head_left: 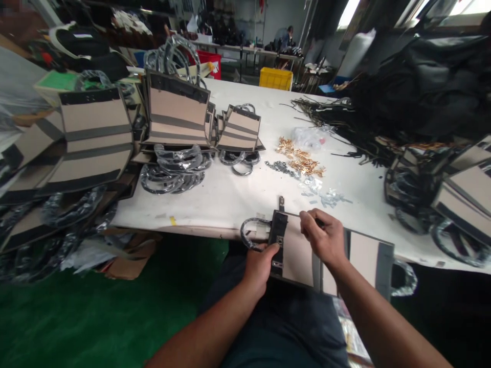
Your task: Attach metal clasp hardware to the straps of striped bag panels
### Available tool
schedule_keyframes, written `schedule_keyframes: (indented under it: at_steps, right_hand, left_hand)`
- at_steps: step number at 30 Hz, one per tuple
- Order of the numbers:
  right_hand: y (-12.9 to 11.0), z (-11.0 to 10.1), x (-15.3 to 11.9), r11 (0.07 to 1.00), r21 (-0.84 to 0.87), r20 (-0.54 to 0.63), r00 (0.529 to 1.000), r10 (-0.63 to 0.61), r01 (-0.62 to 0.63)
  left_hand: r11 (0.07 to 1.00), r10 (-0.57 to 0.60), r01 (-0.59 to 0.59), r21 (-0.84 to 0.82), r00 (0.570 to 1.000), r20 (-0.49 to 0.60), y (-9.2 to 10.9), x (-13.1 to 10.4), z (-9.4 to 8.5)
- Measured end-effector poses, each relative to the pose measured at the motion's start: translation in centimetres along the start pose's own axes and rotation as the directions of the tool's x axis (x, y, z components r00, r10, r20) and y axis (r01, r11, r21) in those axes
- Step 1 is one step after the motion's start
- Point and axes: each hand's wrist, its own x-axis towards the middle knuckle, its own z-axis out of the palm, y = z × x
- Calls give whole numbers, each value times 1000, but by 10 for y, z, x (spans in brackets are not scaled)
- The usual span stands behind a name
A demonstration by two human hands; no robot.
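A flat bag panel (pixel 297 255), beige with black bands, lies across my lap and the table's front edge. Plastic-wrapped loop handles stick out at both ends, the left handle (pixel 249 232) and the right handle (pixel 407 280). My left hand (pixel 261 266) grips the panel's black left end, thumb on top beside a small metal plate (pixel 280 240). A dark strap tab with a metal piece (pixel 282 202) juts from the far edge. Over the beige part, my right hand (pixel 322 235) is closed; a small dark end pokes out of the fist, the rest hidden.
Gold clasps (pixel 301 158), grey metal pieces (pixel 282 167) and silvery plates (pixel 326 195) lie on the white table (pixel 222 204). Stacked bag panels (pixel 176 110) stand left, more panels (pixel 470 199) right. Black straps (pixel 345 133) and a yellow crate (pixel 276 78) are beyond.
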Motion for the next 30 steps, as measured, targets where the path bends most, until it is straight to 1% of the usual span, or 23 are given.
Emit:
schedule_keyframes:
  at_steps: [1, 3, 5, 6, 7, 9, 11, 12, 13, 14, 15, 16, 17, 18, 19, 20, 21, 22, 23, 25, 27, 28, 30]
  right_hand:
    - [2, -6, 2, 996, -93, 8, 1000, 13, -13]
    - [9, -11, 6, 961, -276, 82, 996, 30, -7]
    - [19, -8, 6, 899, -437, 173, 983, 61, 21]
    - [24, -5, 5, 863, -504, 199, 976, 88, 25]
    - [28, -2, 4, 830, -558, 211, 971, 116, 22]
    - [34, 3, 2, 780, -626, 211, 965, 156, 11]
    - [35, 5, 2, 758, -651, 235, 957, 169, 26]
    - [35, 4, 2, 752, -658, 255, 952, 172, 40]
    - [34, 3, 3, 745, -665, 272, 946, 175, 53]
    - [33, 2, 4, 738, -672, 288, 941, 179, 65]
    - [33, 1, 5, 731, -678, 301, 936, 182, 76]
    - [32, 1, 6, 724, -685, 312, 932, 185, 85]
    - [32, 1, 7, 718, -689, 321, 929, 185, 95]
    - [32, 1, 7, 714, -692, 328, 927, 183, 104]
    - [32, 1, 8, 712, -694, 331, 927, 178, 111]
    - [32, 1, 7, 710, -695, 330, 928, 172, 116]
    - [31, 1, 7, 709, -696, 327, 930, 168, 117]
    - [31, 1, 6, 710, -695, 324, 932, 164, 116]
    - [31, 1, 5, 711, -694, 318, 934, 164, 112]
    - [31, 1, 2, 716, -691, 306, 938, 161, 102]
    - [31, 2, -2, 723, -684, 297, 943, 150, 101]
    - [30, 4, -4, 725, -681, 293, 945, 142, 103]
    - [28, 7, -6, 728, -677, 291, 948, 128, 109]
  left_hand:
    - [1000, -7, 7, 5, 1000, 4, -1, 1, 0]
    - [1000, -22, 22, 6, 1000, 13, -1, 0, 0]
    - [999, -49, 49, -6, 998, 30, 3, -3, 0]
    - [998, -63, 63, -12, 997, 41, 6, -5, 0]
    - [997, -77, 78, -12, 995, 58, 9, -8, -1]
    - [994, -104, 101, 29, 986, 130, 15, -15, -6]
    - [989, -89, 62, 135, 976, 197, 20, -21, -18]
    - [978, -41, -2, 209, 979, 200, 22, -24, -26]
    - [950, 47, -98, 296, 984, 174, 24, -27, -35]
    - [896, 178, -213, 391, 976, 123, 27, -29, -44]
    - [805, 344, -331, 492, 936, 67, 32, -31, -51]
    - [678, 516, -437, 592, 855, 41, 37, -32, -56]
    - [516, 662, -522, 679, 746, 69, 44, -32, -57]
    - [332, 755, -586, 739, 634, 164, 51, -30, -56]
    - [142, 782, -634, 760, 542, 306, 58, -25, -51]
    - [-38, 744, -671, 740, 475, 469, 64, -19, -43]
    - [-184, 643, -702, 688, 444, 625, 69, -11, -34]
    - [-291, 532, -714, 636, 432, 728, 74, -1, -25]
    - [-370, 430, -713, 596, 437, 790, 77, 9, -16]
    - [-466, 279, -691, 553, 478, 833, 80, 28, -4]
    - [-508, 205, -664, 548, 525, 826, 81, 39, 1]
    - [-517, 188, -656, 550, 540, 820, 82, 41, 1]
    - [-519, 172, -651, 554, 555, 814, 85, 42, 0]
